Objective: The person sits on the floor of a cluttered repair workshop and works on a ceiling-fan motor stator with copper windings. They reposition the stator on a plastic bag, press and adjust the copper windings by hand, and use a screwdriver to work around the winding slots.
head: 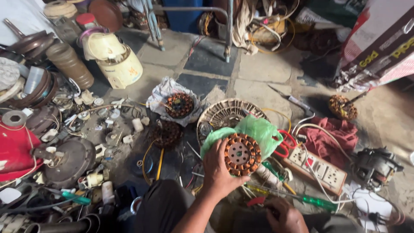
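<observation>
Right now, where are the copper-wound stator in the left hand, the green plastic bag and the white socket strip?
copper-wound stator [242, 154], head view, central hub plate.
green plastic bag [258, 129], head view, upper bulge behind the stator.
white socket strip [319, 169], head view, top face between sockets.

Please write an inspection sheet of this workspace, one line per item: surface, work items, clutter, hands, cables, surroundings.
Surface: stone-tiled floor, dusty, mostly covered near the person.
Work items: round copper-wound stator resting in a green plastic bag; a second stator lies on crumpled paper further back.
Clutter: small white parts, round metal covers, green-handled screwdriver, red-handled scissors, red cloth.
Hands: left hand grips the rim of the stator; right hand is low at the picture's edge, contents cannot be told.
Cables: white cord runs across a socket board; yellow wire on the floor.
Surroundings: cream appliance housing, metal frame legs, cardboard boxes.
</observation>
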A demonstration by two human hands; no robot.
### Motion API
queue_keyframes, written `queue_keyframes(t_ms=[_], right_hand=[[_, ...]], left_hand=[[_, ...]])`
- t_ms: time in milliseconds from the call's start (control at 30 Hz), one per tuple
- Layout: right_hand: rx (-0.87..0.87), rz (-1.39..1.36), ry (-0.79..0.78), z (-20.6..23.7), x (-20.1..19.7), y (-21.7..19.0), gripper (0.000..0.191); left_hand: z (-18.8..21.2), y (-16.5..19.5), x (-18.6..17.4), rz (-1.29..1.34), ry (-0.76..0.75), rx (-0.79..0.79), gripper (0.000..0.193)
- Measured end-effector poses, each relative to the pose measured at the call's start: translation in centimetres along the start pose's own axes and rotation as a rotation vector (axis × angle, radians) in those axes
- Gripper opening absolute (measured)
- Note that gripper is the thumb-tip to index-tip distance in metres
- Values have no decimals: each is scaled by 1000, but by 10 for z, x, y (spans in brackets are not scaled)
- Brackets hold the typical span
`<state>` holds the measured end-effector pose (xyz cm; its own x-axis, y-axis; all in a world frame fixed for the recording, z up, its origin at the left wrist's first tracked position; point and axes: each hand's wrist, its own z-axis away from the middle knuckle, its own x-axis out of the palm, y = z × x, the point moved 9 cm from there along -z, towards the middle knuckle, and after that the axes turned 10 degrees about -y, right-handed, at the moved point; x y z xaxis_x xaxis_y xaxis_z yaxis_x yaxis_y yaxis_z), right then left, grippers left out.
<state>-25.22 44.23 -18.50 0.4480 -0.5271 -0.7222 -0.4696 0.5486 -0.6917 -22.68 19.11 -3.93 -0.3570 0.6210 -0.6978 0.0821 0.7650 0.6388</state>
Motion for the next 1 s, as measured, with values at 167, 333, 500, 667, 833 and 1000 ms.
queue_keyframes(t_ms=[167, 333, 500, 667, 833, 1000], right_hand=[[31, -11, 63, 6, -11, -15, 32], [87, -39, 48, 4, -14, -18, 36], [57, -52, 39, 3, -12, -19, 36], [95, -34, 39, 3, -10, -16, 35], [122, -100, 0, 3, -6, -9, 37], [207, -131, 57, 4, -4, 10, 26]], left_hand=[[3, -1, 5, -49, -11, 33, 131], [2, 0, 6, -65, -34, 10, 136], [2, 4, 6, -91, -27, 5, 134], [0, 1, 9, -120, -84, -37, 131], [-3, 10, -1, -79, -50, -15, 129], [-11, 21, -16, 27, -23, -17, 120]])
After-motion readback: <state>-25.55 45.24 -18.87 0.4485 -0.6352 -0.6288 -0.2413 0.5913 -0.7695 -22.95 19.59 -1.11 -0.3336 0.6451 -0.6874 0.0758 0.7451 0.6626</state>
